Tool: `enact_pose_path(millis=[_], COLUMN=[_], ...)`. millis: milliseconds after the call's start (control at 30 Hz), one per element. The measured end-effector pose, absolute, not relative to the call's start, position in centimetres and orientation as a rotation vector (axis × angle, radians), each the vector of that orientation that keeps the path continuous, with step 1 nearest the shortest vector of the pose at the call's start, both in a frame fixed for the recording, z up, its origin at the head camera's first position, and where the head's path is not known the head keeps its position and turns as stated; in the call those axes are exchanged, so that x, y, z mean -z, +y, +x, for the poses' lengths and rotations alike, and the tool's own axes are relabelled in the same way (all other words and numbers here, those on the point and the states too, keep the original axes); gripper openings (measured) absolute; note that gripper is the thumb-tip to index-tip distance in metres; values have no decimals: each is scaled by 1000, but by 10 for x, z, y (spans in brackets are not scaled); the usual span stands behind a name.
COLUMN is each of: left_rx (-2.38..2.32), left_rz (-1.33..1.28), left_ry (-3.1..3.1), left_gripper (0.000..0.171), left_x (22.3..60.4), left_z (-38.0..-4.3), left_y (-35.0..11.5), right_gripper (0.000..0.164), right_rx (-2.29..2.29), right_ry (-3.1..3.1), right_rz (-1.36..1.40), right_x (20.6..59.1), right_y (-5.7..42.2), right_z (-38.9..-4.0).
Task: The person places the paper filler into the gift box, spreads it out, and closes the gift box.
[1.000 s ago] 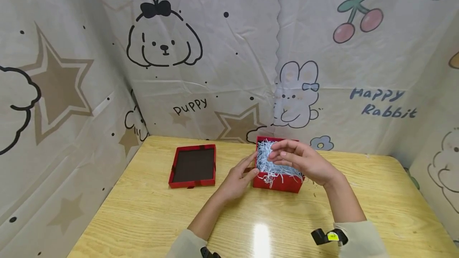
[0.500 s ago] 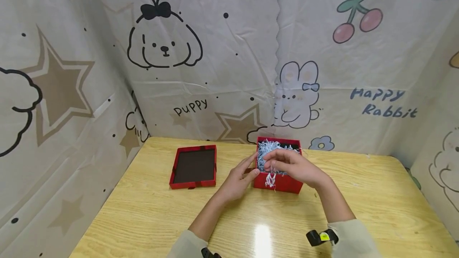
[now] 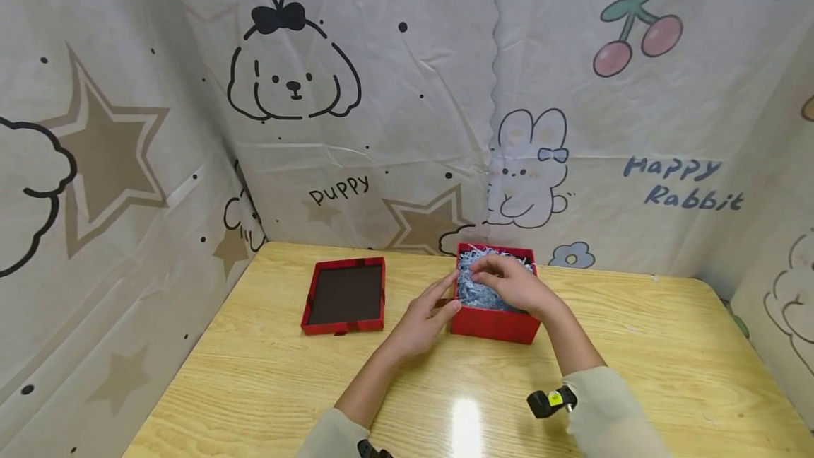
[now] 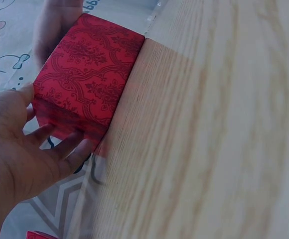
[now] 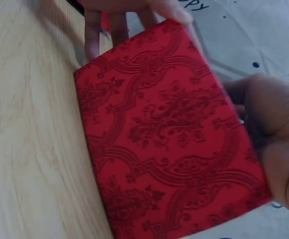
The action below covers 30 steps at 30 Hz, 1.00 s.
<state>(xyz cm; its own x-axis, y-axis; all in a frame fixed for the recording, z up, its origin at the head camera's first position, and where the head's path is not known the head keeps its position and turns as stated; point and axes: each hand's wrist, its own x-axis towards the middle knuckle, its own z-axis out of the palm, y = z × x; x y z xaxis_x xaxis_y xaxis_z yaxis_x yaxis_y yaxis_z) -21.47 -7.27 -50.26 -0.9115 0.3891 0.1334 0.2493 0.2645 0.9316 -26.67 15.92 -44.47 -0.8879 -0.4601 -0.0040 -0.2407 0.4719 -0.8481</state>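
Observation:
A red box (image 3: 492, 325) patterned with darker scrolls stands open-topped on the table, filled with pale blue shredded paper (image 3: 478, 297). My left hand (image 3: 416, 324) rests against the box's left side, fingers extended along the wall and thumb at the near corner; the left wrist view shows this hand (image 4: 40, 149) from its palm side. Over the shredded paper, inside the rim, is my right hand (image 3: 516, 285), with loosely bent fingers and the thumb apart from the forefinger. In the right wrist view, the box's front wall (image 5: 169, 124) hides those fingertips.
A red lid (image 3: 343, 326) with a dark inside lies upturned to the left of the box. The wooden table (image 3: 254, 387) meets printed cloth hangings (image 3: 420, 140) at the back and the left.
My right hand has moved left and down into the box's opening. Strands that hung over the front wall no longer show there. My left hand stays against the box.

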Motion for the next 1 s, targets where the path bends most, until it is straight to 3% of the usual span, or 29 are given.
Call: enact_pose_path(millis=[267,567,767,1000], left_rx=[-1738,-1713,-1694,-1692], left_rz=[606,626,611,592], left_ry=[2391,2426,2447,2444], left_gripper=[59,61,60,61], left_x=[502,500,499,500], left_z=[-214,-213,-213,-213], left_y=[-75,-74,-72,-71], right_gripper=[25,36,42,55], right_rx=[1278,1837,2172,2193], right_ry=[2460,2247,2180,2177], right_rz=[-596,-605,-439,-46], right_x=[445,404,401,435], right_y=[155,200,238,254], right_z=[-269,-255,-245,-239])
